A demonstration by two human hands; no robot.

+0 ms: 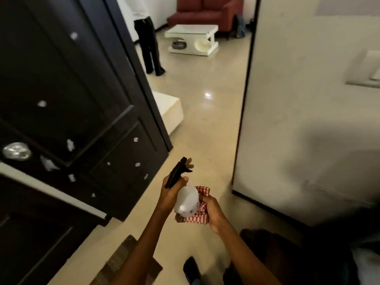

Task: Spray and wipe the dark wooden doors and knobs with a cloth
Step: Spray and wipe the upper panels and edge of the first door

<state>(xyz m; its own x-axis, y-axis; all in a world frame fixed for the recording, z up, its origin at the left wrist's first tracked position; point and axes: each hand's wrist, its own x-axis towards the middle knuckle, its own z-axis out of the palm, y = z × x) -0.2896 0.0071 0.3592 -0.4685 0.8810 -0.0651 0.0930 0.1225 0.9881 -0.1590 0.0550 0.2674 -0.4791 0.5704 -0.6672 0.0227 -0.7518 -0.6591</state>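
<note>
A dark wooden door (67, 95) fills the left side, swung open, with several white foam spots on its panels and a silver round knob (16, 151) near the left edge. My left hand (171, 192) grips the neck of a white spray bottle (188, 200) with a black trigger head, fingers at the trigger, nozzle pointing up and away. My right hand (212, 212) holds a red-and-white checked cloth (197, 217) bunched under and behind the bottle's base. Both hands are low in the middle, to the right of the door.
A white wall (308, 120) with a light switch stands on the right. Through the doorway lie a glossy beige floor (205, 120), a white coffee table (193, 40), a red sofa (205, 11) and a standing person's dark trousers (149, 44). A white block (170, 112) sits behind the door.
</note>
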